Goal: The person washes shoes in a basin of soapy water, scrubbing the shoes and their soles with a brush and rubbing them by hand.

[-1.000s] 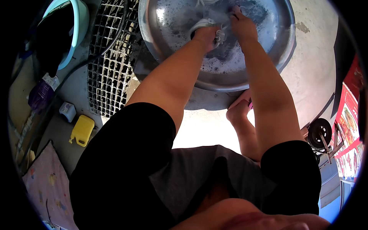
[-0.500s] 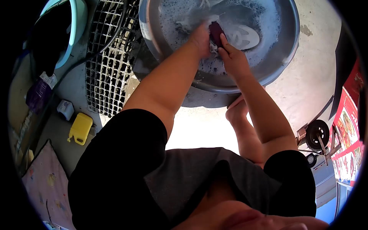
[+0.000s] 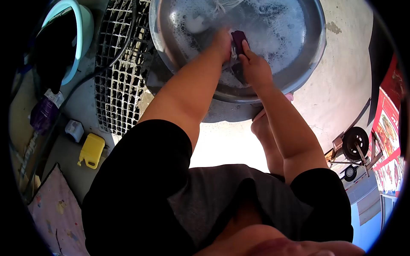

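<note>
A large grey metal basin (image 3: 314, 64) of sudsy water (image 3: 277, 47) lies in front of me, and both my hands are inside it. My right hand (image 3: 257, 70) grips a dark maroon scrub brush (image 3: 240, 38), its thumb along the back. Close to the brush, my left hand (image 3: 222, 45) is closed and slightly blurred on a shoe that is mostly hidden by hands and suds; white laces (image 3: 233, 54) show between the hands. More white strings (image 3: 226, 4) float at the far side, and a pale shape (image 3: 196, 24) lies in the water at left.
A black grate (image 3: 117, 81) with a dark hose (image 3: 92, 70) across it lies left of the basin. Beyond are a light blue tub (image 3: 85, 34) with dark cloth, a purple bag (image 3: 42, 113) and a yellow jug (image 3: 91, 151). A wheeled frame (image 3: 355, 144) stands at right.
The white shoe sole seen right of the brush has gone from sight. The brush and right hand have shifted slightly down and left. A pale shape now shows at the basin's left.
</note>
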### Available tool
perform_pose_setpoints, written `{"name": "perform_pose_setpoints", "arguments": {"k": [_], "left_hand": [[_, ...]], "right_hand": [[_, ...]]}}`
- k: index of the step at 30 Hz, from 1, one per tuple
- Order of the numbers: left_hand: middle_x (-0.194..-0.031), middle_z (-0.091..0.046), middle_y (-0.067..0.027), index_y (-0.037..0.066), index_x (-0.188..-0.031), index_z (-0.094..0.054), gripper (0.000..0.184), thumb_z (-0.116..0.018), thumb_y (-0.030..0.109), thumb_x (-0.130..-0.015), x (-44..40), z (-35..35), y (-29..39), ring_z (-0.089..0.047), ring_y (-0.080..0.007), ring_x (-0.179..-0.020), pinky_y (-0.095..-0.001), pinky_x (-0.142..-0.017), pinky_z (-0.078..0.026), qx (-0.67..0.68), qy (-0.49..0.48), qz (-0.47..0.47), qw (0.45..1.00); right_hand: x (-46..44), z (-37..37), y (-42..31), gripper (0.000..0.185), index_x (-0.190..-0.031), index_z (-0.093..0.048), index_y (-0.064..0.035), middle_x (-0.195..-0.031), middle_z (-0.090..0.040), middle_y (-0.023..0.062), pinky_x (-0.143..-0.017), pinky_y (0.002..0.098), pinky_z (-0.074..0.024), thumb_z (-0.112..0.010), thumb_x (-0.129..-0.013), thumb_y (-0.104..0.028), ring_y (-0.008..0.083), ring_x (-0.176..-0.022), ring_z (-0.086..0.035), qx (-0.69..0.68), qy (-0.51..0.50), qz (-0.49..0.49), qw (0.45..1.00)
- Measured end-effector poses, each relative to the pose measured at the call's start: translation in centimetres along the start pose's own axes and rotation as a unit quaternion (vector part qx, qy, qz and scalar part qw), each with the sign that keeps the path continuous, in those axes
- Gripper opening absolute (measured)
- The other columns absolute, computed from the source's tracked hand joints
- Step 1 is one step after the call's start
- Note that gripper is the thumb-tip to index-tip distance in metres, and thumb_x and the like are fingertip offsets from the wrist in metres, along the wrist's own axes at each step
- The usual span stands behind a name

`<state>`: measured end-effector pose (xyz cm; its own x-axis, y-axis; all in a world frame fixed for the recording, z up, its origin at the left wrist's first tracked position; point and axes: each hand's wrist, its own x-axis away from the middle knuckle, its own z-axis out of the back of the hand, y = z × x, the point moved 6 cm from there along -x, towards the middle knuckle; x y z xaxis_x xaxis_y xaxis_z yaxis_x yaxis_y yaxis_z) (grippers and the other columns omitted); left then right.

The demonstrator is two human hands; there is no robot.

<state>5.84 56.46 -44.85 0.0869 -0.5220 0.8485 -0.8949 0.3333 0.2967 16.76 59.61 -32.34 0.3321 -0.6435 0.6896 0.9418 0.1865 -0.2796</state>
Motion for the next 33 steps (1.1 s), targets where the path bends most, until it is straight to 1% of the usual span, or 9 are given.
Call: {"name": "perform_pose_setpoints", "arguments": {"k": [5, 7, 9, 13, 19, 22, 25, 30, 33], "left_hand": [[-0.103, -0.066, -0.0116, 0.006, -0.108, -0.061, 0.047, -0.050, 0.050, -0.096, 2.1, -2.0, 0.9, -0.065, -0.0262, -0.091, -0.0414, -0.080, -0.055, 0.047, -0.066, 0.106, 0.991], [-0.109, -0.066, -0.0171, 0.004, -0.113, -0.060, 0.054, -0.054, 0.054, -0.094, 4.1, -2.4, 2.7, -0.064, -0.0301, -0.101, -0.0430, -0.088, -0.052, -0.315, -0.147, -0.020, 0.938], [-0.112, -0.065, -0.0193, 0.004, -0.113, -0.061, 0.050, -0.057, 0.049, -0.094, 8.7, -2.6, 4.9, -0.063, -0.0326, -0.106, -0.0430, -0.092, -0.049, -0.780, -0.141, -0.140, 0.594], [-0.103, -0.067, -0.0167, 0.005, -0.100, -0.069, 0.035, -0.062, 0.037, -0.088, 10.5, -0.2, 5.0, -0.065, -0.0329, -0.097, -0.0443, -0.087, -0.050, -0.892, -0.229, -0.318, 0.228], [-0.082, -0.069, -0.0139, 0.006, -0.091, -0.069, 0.026, -0.056, 0.029, -0.090, 8.6, -0.5, 4.6, -0.066, -0.0360, -0.078, -0.0461, -0.072, -0.053, -0.880, -0.174, -0.290, 0.333], [-0.081, -0.067, -0.0163, 0.004, -0.087, -0.066, 0.026, -0.054, 0.027, -0.091, 10.0, -1.2, 4.2, -0.065, -0.0381, -0.079, -0.0483, -0.072, -0.051, -0.760, -0.046, -0.324, 0.561], [-0.093, -0.067, -0.0231, 0.002, -0.085, -0.067, 0.034, -0.048, 0.029, -0.093, 11.0, -2.4, 3.9, -0.064, -0.0426, -0.083, -0.0488, -0.077, -0.051, -0.626, 0.008, -0.353, 0.695], [-0.095, -0.066, -0.0255, -0.001, -0.090, -0.065, 0.040, -0.046, 0.034, -0.096, 11.0, -4.0, 5.2, -0.061, -0.0465, -0.089, -0.0494, -0.078, -0.049, -0.474, 0.042, -0.351, 0.807], [-0.091, -0.065, -0.0262, -0.001, -0.092, -0.064, 0.041, -0.044, 0.035, -0.098, 10.0, -3.6, 4.6, -0.061, -0.0460, -0.089, -0.0482, -0.077, -0.049, -0.444, 0.077, -0.343, 0.824]], "right_hand": [[-10.8, 1.9, -3.2, 0.037, -0.125, -0.060, -0.0203, -0.114, -0.067, 0.0175, -0.089, 0.0454, -0.0492, -0.048, -0.095, -0.037, 0.0368, -0.106, -0.062, 0.080, 0.063, 0.022, 0.995], [-12.5, 2.8, -2.2, 0.038, -0.125, -0.060, -0.0188, -0.116, -0.066, 0.0169, -0.091, 0.0444, -0.0488, -0.049, -0.094, -0.040, 0.0358, -0.109, -0.062, 0.055, 0.037, 0.008, 0.998], [-10.6, 3.9, -0.7, 0.051, -0.135, -0.055, -0.0200, -0.121, -0.064, 0.0193, -0.095, 0.0421, -0.0467, -0.056, -0.090, -0.044, 0.0352, -0.113, -0.060, -0.027, 0.082, 0.069, 0.994], [-5.8, 6.6, 5.0, 0.056, -0.142, -0.048, -0.0233, -0.118, -0.067, 0.0144, -0.095, 0.0411, -0.0484, -0.055, -0.090, -0.043, 0.0337, -0.111, -0.062, -0.028, 0.147, -0.007, 0.989], [-4.5, 3.2, 12.4, 0.065, -0.150, -0.036, -0.0178, -0.118, -0.064, 0.0179, -0.086, 0.0385, -0.0500, -0.057, -0.088, -0.022, 0.0308, -0.101, -0.064, -0.232, 0.203, -0.143, 0.941], [-5.8, 0.0, 10.3, 0.069, -0.150, -0.037, -0.0180, -0.082, -0.057, 0.0062, -0.063, 0.0329, -0.0498, -0.056, -0.085, -0.008, 0.0175, -0.071, -0.056, -0.474, 0.088, -0.191, 0.855], [-2.0, 0.6, 5.8, 0.064, -0.149, -0.040, -0.0141, -0.087, -0.061, 0.0086, -0.065, 0.0331, -0.0482, -0.053, -0.086, -0.010, 0.0176, -0.074, -0.056, -0.553, 0.086, -0.147, 0.816], [7.6, 2.0, 1.8, 0.049, -0.144, -0.045, -0.0113, -0.099, -0.070, 0.0160, -0.081, 0.0369, -0.0508, -0.050, -0.096, -0.019, 0.0315, -0.092, -0.067, -0.243, 0.175, 0.152, 0.942], [8.4, 1.5, -0.3, 0.046, -0.143, -0.046, -0.0141, -0.109, -0.067, 0.0212, -0.088, 0.0398, -0.0500, -0.049, -0.098, -0.025, 0.0388, -0.101, -0.064, -0.183, 0.093, 0.075, 0.976]]}}
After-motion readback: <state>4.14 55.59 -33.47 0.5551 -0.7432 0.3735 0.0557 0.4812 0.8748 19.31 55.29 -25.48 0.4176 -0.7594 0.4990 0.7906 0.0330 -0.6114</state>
